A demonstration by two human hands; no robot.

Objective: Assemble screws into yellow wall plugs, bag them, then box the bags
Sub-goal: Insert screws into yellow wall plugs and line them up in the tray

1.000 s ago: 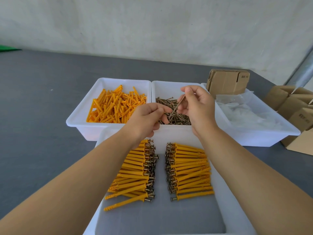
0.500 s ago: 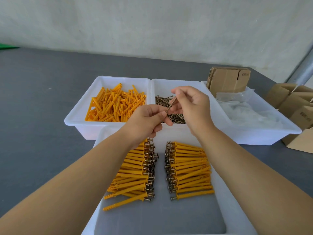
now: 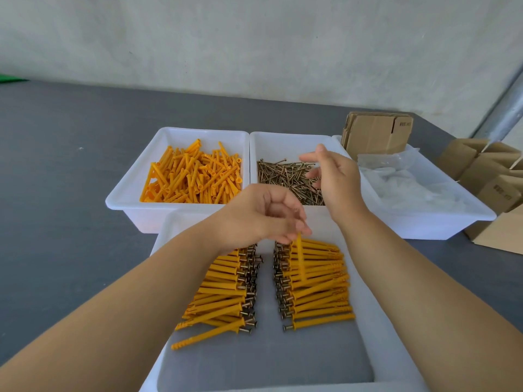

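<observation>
My left hand (image 3: 261, 215) hovers over the near white tray (image 3: 376, 315) and pinches a yellow wall plug (image 3: 300, 257) that hangs down from its fingertips over the right row. My right hand (image 3: 332, 176) is over the tub of brown screws (image 3: 285, 176), fingers spread and holding nothing. The near tray holds two rows of assembled plugs with screws, a left row (image 3: 223, 292) and a right row (image 3: 317, 281), screw heads facing the middle gap. A tub of loose yellow plugs (image 3: 195, 176) stands at the back left.
A white tub (image 3: 452, 213) of clear plastic bags (image 3: 407, 185) stands at the right, with flattened cardboard boxes (image 3: 376, 134) leaning at its back. More cardboard boxes (image 3: 492, 176) lie at the far right. Grey table (image 3: 65, 193) stretches to the left.
My hands have parted. The left hand moved down over the near tray with the plug; the right hand let go of the screw and reached back over the screw tub.
</observation>
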